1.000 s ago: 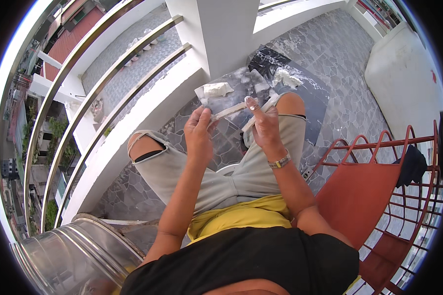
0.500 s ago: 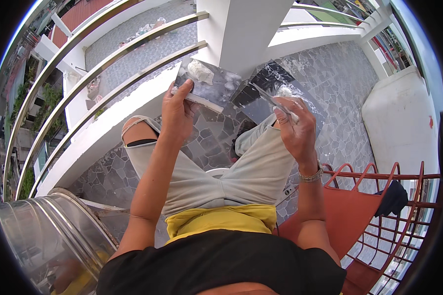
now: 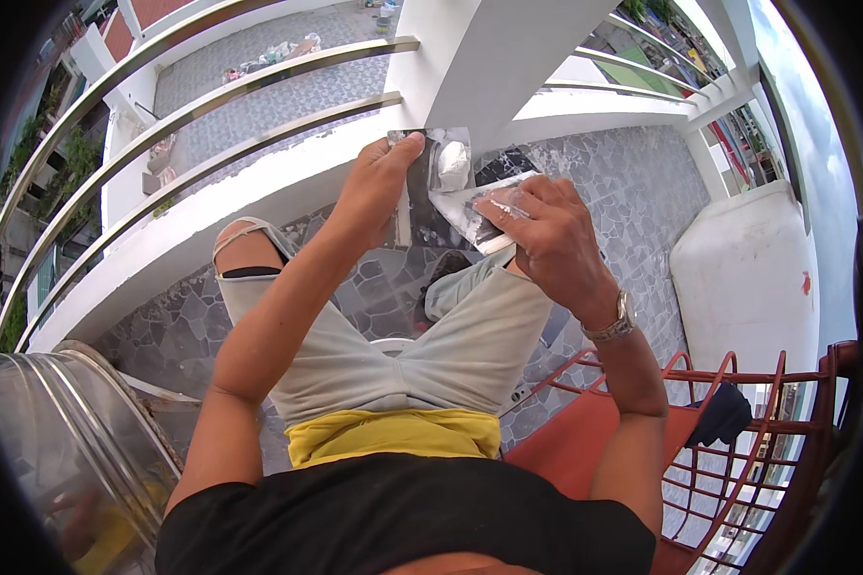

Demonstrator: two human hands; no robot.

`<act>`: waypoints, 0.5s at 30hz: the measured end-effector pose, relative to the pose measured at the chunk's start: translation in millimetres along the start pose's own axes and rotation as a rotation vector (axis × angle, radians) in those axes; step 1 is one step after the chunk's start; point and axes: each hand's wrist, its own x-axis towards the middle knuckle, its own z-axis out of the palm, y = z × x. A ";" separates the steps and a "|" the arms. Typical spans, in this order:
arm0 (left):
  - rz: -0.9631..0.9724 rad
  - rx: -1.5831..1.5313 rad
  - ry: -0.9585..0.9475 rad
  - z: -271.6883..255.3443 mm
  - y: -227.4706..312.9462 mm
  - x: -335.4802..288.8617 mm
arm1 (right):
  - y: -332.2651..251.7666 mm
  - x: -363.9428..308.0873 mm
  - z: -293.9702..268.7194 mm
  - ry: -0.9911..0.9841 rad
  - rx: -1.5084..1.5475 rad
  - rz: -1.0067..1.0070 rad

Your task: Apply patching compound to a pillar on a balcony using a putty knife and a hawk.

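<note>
My left hand grips the left edge of a flat grey board, thumb on top. On the board sits a lump of white putty, with white smears around it. In my right hand is a wide, flat scraper streaked with white, my fingers pressed over its face. The scraper lies over the board's right part, close below the lump; whether it touches the board I cannot tell. White residue marks my right fingers. Both hands are above and just beyond my knees.
A dark panel dusted with white lies on the stone-patterned floor beyond my right hand. A white pillar and a low wall with metal rails stand ahead. Red metal bars are at my right, a shiny cylinder at my left.
My right hand has moved left and turned, bringing the scraper from beside the board to over it. The board has turned, and the view has shifted slightly right.
</note>
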 end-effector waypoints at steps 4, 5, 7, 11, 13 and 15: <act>0.027 -0.025 0.019 -11.1 16.9 25.7 | 14.3 12.2 -8.8 -0.089 0.298 0.200; 0.037 -0.034 -0.008 -9.9 24.2 29.1 | 20.2 13.2 -12.2 0.011 0.463 0.302; 0.040 0.027 -0.106 -9.4 41.2 35.1 | 31.9 18.6 -21.7 0.051 0.426 0.286; -0.023 0.048 -0.248 -21.0 27.7 76.4 | 59.1 39.9 -25.4 0.453 0.900 0.750; -0.109 0.086 -0.268 -53.1 5.7 103.2 | 66.9 63.0 -34.1 0.594 0.633 0.730; -0.219 -0.014 -0.307 -71.9 -19.0 116.7 | 87.3 89.5 -50.0 0.746 0.248 0.510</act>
